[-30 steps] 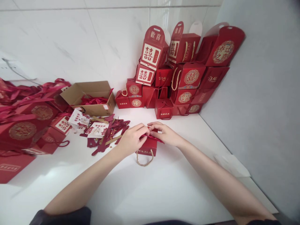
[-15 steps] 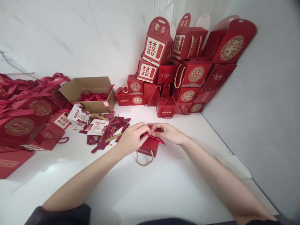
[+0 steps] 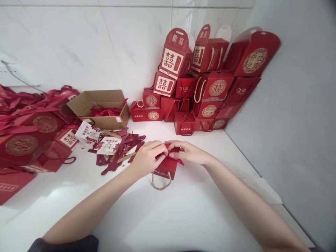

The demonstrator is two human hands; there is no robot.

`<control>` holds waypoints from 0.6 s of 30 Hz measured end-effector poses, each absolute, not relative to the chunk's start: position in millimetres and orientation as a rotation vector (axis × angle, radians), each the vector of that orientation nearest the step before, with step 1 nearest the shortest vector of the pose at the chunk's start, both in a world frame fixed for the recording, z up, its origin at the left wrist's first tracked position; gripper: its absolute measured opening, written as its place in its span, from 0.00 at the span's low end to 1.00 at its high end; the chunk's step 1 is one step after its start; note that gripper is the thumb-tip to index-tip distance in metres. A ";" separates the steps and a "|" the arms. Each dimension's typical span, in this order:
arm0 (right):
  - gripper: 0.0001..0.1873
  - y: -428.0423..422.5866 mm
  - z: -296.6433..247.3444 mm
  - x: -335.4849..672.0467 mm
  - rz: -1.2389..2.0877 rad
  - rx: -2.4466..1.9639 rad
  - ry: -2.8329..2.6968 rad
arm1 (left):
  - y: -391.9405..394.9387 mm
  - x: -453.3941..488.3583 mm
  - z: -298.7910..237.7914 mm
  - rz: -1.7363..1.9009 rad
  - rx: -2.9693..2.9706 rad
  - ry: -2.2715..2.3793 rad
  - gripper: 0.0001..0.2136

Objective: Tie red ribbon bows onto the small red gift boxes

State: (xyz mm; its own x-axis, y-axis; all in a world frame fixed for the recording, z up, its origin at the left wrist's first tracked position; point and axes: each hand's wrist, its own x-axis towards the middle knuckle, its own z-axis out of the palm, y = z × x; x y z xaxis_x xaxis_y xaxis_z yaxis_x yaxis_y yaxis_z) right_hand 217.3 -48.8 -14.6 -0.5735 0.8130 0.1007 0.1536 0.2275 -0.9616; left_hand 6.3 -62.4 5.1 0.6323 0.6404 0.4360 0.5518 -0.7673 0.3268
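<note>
Mid-frame, the left hand [image 3: 151, 154] pinches a glossy red fabric ribbon [image 3: 180, 161] atop a red cardboard box [image 3: 165, 168]; I cannot tell the right hand's [image 3: 189, 152] grip. The ribbon looks slippery, best pinched midway.

In front of you, a small red box [image 3: 167, 165] sits on a white table [image 3: 199, 210], its short printed side facing you; the lettering is too small to read. A twisted, gold-coloured cord handle [image 3: 160, 189] droops from that side in a loop towards you. Across the box's top runs a glossy, deeper red ribbon [image 3: 179, 161], gathered near the middle, with one loose tail pointing to your right. Much of the top is hidden from you.
</note>
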 end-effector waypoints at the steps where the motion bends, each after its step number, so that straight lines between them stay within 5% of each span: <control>1: 0.10 -48.3 -17.0 215.9 1.389 -0.869 -1.861 | -62.5 6.6 5.8 0.814 2.701 1.001 0.06; 13: 0.13 -49.3 -15.2 214.6 1.447 -0.924 -1.715 | -66.1 10.5 13.8 0.795 2.662 1.166 0.02; 18: 0.13 -49.3 -15.5 213.1 1.476 -0.964 -1.658 | -66.9 0.2 33.1 0.660 2.611 1.394 0.15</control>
